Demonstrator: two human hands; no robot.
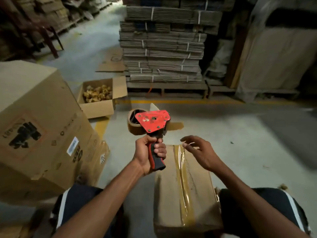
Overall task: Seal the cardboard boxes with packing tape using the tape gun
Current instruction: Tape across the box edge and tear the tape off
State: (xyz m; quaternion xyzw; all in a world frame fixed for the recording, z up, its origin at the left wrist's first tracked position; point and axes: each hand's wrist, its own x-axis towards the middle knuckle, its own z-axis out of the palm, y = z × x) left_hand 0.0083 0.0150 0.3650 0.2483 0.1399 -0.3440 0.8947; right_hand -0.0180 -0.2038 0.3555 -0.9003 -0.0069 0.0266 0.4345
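Note:
A small cardboard box [168, 194] stands on the floor between my knees, with a strip of brown packing tape [184, 186] running along its top seam. My left hand [148, 154] grips the black-and-red handle of a red tape gun [152, 121], held up above the box's far end. A brown tape roll [135, 124] sits in the gun, and a loose tape end sticks out to its right. My right hand [199, 152] hovers over the far end of the taped seam, fingers relaxed and holding nothing.
A large printed cardboard box [39, 131] stands close on my left. An open box with yellowish items [101, 97] sits ahead on the floor. A pallet of bundled flat cardboard [163, 48] rises beyond a yellow floor line. Wrapped goods stand far right.

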